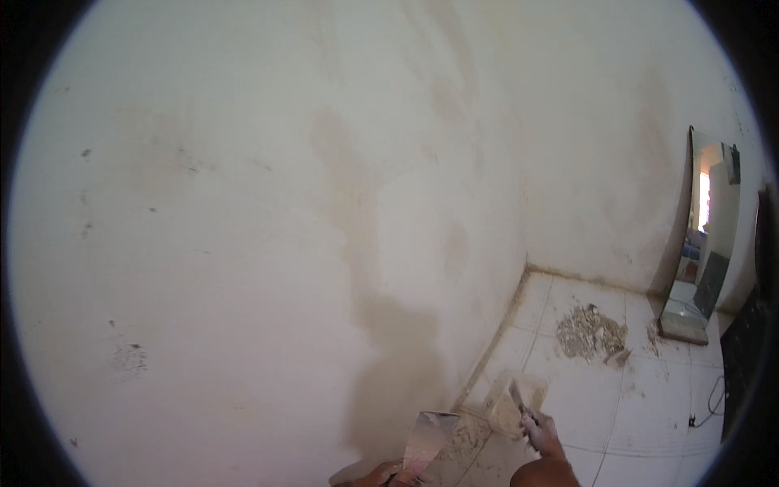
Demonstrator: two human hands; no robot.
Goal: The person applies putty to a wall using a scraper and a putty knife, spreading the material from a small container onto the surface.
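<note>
Closed round a wide scraper, the left hand showed only at the lower edge of the view, fingers bent about the tool's lower part and the broad blade tilted upward in front of the wall. Clamped on a narrower putty knife, the right hand reached up from the lower edge, its forearm upright and its fingers whitened with dust or paste. That knife's blade pointed up and a little left, over a pale, squarish container; whether it touched the contents could not be told.

The container sat on the tiled floor, near the floor's left edge along the wall, and held beige material; how full it was could not be made out. Crumbly debris lay along that same edge, between the two hands. Farther off, toward the floor's far corner, a heap of rubble was spread on the tiles. A tall mirror leaned at the floor's far edge, to the right, and a thin cord lay by the right edge.
</note>
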